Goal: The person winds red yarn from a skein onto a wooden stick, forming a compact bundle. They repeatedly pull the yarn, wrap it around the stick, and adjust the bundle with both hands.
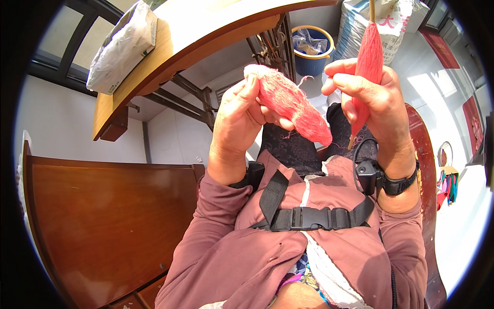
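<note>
My left hand (244, 106) grips a loose pink-red hank of thread (289, 102) by its upper end, with fingers beneath it. Frayed strands stick out along its upper side. In my right hand (372, 90) is a thin wooden stick (372, 11) wound with red thread (369, 50), thick in the middle and tapering at both ends. The stick is tilted slightly, its lower tip showing below my fingers. Fine loose strands hang between the two bundles, over my dark patterned trousers (289, 148); whether they join both bundles I cannot tell.
A wooden table (170, 42) carries a plastic-wrapped box (123, 50) at upper left. Beyond my hands stand a blue bucket (310, 65) with a yellow rim and a large woven sack (349, 36). A brown wooden cabinet (112, 208) is at my left. Wrist straps with a small camera (366, 172) sit on my forearms.
</note>
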Tool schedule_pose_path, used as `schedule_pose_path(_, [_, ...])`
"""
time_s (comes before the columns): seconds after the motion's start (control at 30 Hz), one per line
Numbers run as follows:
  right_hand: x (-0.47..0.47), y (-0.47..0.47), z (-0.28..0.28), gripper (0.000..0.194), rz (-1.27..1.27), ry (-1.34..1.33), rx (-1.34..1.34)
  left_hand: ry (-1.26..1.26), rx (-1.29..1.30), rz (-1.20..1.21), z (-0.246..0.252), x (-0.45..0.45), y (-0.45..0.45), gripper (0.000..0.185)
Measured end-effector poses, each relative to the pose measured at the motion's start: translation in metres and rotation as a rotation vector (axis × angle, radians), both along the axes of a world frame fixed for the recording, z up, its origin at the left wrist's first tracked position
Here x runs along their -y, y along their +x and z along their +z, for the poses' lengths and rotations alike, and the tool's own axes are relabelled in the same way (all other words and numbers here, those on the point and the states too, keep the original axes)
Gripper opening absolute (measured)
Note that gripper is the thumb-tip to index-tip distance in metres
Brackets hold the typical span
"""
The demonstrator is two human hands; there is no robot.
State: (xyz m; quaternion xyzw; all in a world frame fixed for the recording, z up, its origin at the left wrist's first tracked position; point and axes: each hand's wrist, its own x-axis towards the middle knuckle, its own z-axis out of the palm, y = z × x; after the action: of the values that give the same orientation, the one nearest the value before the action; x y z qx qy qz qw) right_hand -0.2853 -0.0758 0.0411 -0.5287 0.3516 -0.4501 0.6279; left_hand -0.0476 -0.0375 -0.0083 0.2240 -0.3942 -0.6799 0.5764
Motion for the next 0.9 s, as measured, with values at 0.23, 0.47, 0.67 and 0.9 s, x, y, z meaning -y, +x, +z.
schedule_pose_path(0.23, [-0.005,-0.002,0.002,0.025,0.195,0.037,-0.168,-0.027,-0.117,0.112,-0.002,0.001,0.002,0.038])
schedule_pose_path(0.47, [-0.009,0.005,-0.001,0.022,0.246,0.031,-0.098,-0.095,-0.077,0.015,-0.003,0.004,0.008,0.033])
schedule_pose_path(0.67, [-0.01,0.008,-0.002,0.019,0.179,-0.039,-0.124,-0.054,-0.048,0.085,-0.001,0.003,0.003,0.04])
schedule_pose_path(0.9, [-0.01,0.004,-0.005,0.018,0.078,-0.075,-0.124,0.0,-0.003,0.097,0.006,0.0,-0.002,0.045])
